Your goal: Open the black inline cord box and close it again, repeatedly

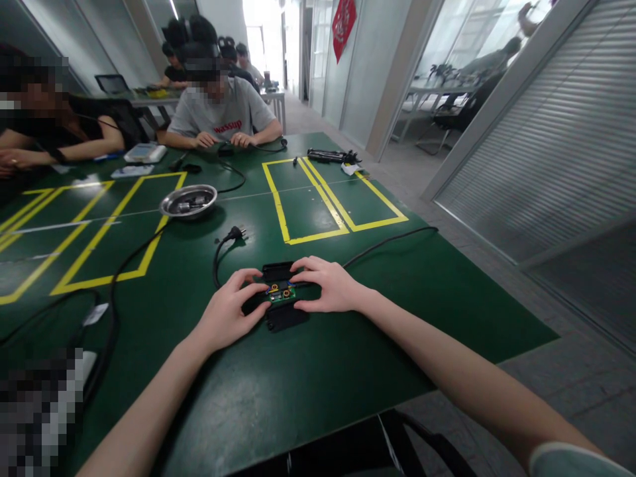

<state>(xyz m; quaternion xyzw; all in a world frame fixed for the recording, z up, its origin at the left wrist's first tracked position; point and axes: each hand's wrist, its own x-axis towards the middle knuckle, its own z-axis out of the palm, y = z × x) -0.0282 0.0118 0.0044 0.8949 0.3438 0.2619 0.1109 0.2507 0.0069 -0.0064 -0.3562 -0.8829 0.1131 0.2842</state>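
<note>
A black plastic casing (279,273) lies opened on the green table (308,371), with a small green circuit board (282,293) and coloured wires showing inside it. My left hand (229,310) grips the casing's left side, fingers curled onto it. My right hand (328,286) clamps the right side, fingers over the top edge and thumb below. A black lid piece (285,318) sits just under the board. A black cable (387,242) runs from the casing to the right, and another ends in a plug (234,234) just beyond.
A metal bowl (189,200) with small parts stands at the left middle. Yellow tape rectangles (318,205) mark the table. Black cables (112,298) trail on the left. Other people sit at the far end and far left. The table edge lies to the right, by a grey floor.
</note>
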